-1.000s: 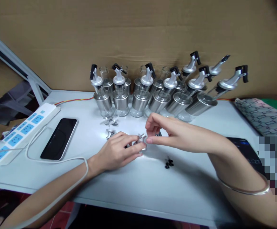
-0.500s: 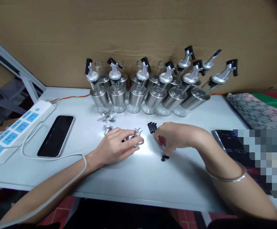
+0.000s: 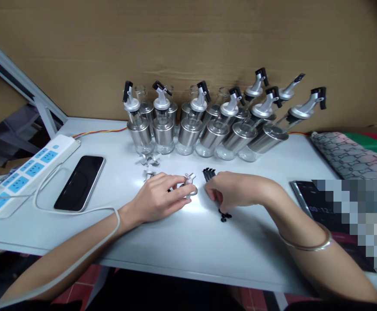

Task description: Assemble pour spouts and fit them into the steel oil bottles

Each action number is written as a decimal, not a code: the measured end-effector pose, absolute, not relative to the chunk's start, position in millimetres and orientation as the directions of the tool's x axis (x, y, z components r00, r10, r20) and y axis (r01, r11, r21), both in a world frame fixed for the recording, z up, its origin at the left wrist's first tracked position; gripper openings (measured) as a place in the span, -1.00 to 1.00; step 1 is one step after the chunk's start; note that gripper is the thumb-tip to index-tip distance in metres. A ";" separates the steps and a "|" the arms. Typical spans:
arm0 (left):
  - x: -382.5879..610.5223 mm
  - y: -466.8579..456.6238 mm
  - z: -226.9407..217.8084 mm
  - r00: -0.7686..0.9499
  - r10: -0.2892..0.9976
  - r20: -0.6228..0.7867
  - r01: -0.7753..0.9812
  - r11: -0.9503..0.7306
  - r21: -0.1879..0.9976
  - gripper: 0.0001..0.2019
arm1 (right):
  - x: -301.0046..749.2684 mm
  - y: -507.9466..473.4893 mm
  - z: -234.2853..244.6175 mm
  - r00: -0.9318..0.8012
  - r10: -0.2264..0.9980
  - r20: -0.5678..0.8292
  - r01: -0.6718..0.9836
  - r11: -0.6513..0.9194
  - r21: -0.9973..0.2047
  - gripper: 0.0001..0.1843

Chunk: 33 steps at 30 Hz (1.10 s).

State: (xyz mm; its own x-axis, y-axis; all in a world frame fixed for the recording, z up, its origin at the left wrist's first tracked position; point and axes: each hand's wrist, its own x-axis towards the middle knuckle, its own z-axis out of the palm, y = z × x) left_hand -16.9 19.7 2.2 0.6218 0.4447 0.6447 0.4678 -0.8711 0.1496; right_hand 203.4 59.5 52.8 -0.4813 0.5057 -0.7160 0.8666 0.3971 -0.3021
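Observation:
My left hand (image 3: 158, 195) holds a silver pourer spout (image 3: 190, 186) between its fingers and thumb, just above the table. My right hand (image 3: 232, 190) is bent down with its fingers curled. A fingertip of it touches the small round black pieces (image 3: 224, 218); whether it pinches one is hidden. Just beyond that hand, black levers (image 3: 209, 173) lie side by side, partly covered by it. Several loose silver spouts (image 3: 149, 160) lie on the table beyond my left hand.
Glass bottles with steel sleeves (image 3: 189, 134) stand in rows at the back, several topped with pourers. On the left are a phone (image 3: 80, 183) and a power strip (image 3: 29, 172), its white cable crossing my left forearm. Another phone (image 3: 314, 201) lies at right, by patterned fabric (image 3: 353, 151).
My right hand has shifted slightly left across the small black pieces, and one of them now sits by the fingertip. My left hand keeps hold of the pourer spout. The view has tilted a little.

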 end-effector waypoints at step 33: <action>-17.3 19.1 6.1 0.597 0.412 0.688 0.381 -0.901 0.209 -0.81 | 197.0 64.7 66.9 -0.680 0.733 -0.022 0.178 0.136 -0.975 -0.80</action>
State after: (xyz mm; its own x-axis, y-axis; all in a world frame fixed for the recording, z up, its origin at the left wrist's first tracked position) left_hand -17.3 19.1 6.1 0.5974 0.4124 0.6878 0.3814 -0.9006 0.2086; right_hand 197.0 64.7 66.9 -0.6801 0.7328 -0.0221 0.1780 0.1358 -0.9746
